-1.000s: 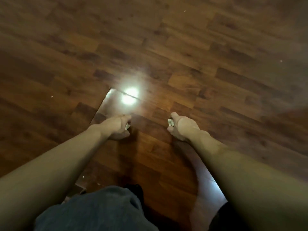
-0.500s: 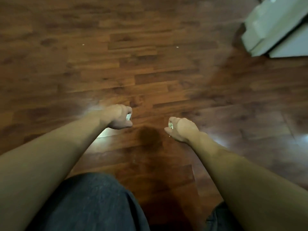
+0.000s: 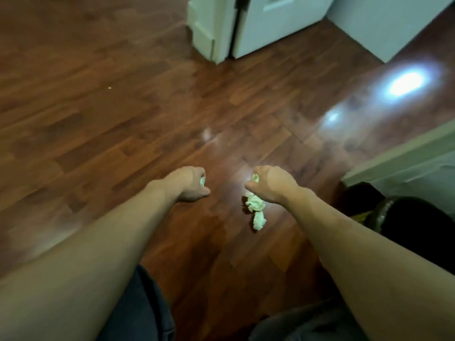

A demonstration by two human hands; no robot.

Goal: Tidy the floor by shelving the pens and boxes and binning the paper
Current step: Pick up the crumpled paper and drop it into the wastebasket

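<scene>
My left hand (image 3: 188, 184) is curled into a fist around a small wad of white paper (image 3: 202, 180), of which only a sliver shows between the fingers. My right hand (image 3: 274, 184) grips a crumpled white paper (image 3: 255, 177) at the fingertips. More crumpled paper (image 3: 256, 211) shows just below that hand, over the wooden floor (image 3: 123, 119); whether it hangs from the hand or lies on the floor I cannot tell. Both arms reach forward, the hands about a hand's width apart.
A dark round bin with a black liner (image 3: 403, 217) stands at the right, close to my right forearm. A white ledge (image 3: 398, 158) runs behind it. A white door frame (image 3: 209, 28) and wall stand at the top. My knees fill the bottom.
The view has swung up and to the right, bringing the door frame and the dark bin into sight. Both fists stay closed on paper. Crumpled paper now shows below my right hand.
</scene>
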